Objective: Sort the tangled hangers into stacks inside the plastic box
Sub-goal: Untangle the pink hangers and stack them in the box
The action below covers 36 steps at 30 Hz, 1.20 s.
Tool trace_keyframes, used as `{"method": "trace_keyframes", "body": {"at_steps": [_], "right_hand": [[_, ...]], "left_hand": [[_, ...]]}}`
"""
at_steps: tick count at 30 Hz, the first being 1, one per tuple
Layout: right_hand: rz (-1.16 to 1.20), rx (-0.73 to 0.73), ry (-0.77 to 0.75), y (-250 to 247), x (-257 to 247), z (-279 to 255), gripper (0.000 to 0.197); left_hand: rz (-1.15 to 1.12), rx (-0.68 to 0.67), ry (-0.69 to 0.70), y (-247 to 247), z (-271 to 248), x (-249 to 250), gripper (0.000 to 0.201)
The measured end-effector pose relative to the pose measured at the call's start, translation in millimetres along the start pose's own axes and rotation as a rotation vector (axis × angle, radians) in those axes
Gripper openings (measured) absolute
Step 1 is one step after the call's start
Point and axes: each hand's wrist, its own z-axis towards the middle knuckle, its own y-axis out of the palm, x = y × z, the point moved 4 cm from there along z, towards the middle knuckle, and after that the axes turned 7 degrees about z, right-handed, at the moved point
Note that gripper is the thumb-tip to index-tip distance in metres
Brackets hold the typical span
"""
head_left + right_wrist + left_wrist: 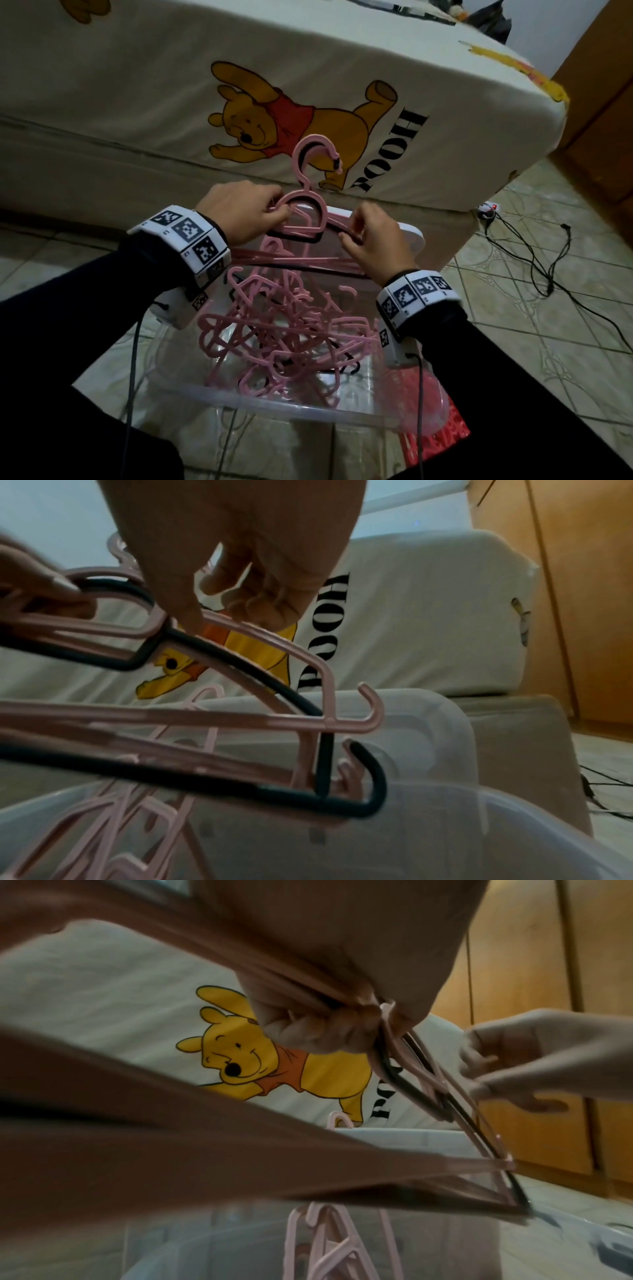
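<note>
My left hand [236, 210] is raised in front of me, fingers curled in a grip. My right hand [371, 236] pinches with thumb and fingertips beside it.

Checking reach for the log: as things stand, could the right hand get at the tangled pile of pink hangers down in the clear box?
Probably yes: the tangled pile lies uncovered in the box, just below the right hand. But that hand grips the held hangers, so it must let go first.

Mattress [144, 102] in bear-printed cream sheet; black cables [534, 260] on tiled floor [548, 342]; wooden wardrobe [603, 102] at right.
</note>
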Motion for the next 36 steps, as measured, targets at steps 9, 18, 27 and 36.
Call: {"method": "trace_keyframes", "body": {"at_steps": [9, 18, 27, 36], "right_hand": [[-0.465, -0.808, -0.322, 115, -17, -53, 0.037], [-0.487, -0.904, -0.205, 169, 3, -73, 0.034], [-0.343, -0.955, -0.129, 174, 15, -79, 0.028], [-0.259, -0.993, -0.045, 131, 7, -58, 0.018]], "left_hand": [[0.012, 0.025, 0.002, -6, 4, -3, 0.024], [-0.022, 0.005, -0.030, -1, 4, -6, 0.032], [-0.260, -0.008, -0.088, 2, 3, -14, 0.032], [-0.404, -0.083, -0.078, -3, 2, -22, 0.063]]}}
